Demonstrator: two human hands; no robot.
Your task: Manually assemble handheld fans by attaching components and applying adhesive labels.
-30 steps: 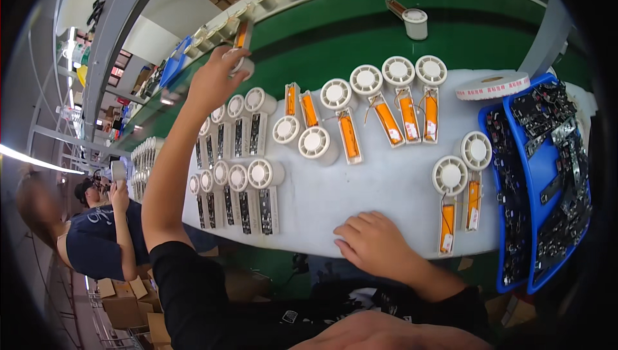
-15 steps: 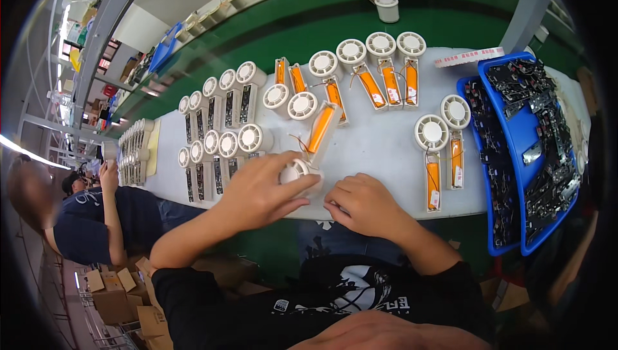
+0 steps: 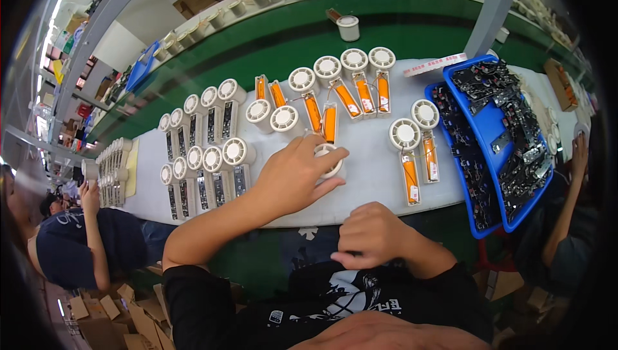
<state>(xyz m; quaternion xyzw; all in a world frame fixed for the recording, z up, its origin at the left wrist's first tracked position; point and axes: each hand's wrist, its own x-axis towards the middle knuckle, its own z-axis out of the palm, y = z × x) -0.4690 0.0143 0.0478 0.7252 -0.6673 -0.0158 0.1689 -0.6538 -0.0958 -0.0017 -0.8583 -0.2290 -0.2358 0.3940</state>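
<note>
Under my left hand, fingers closed over a round white plastic fan head on the white table top, an orange battery pack lies just beyond and could snag by its thin wire, while my right hand curls empty nearer me.

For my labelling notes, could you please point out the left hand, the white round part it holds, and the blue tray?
left hand (image 3: pixel 293 179), head view, back of hand
round part (image 3: pixel 329 160), head view, top face
blue tray (image 3: pixel 492 118), head view, bare floor
</note>
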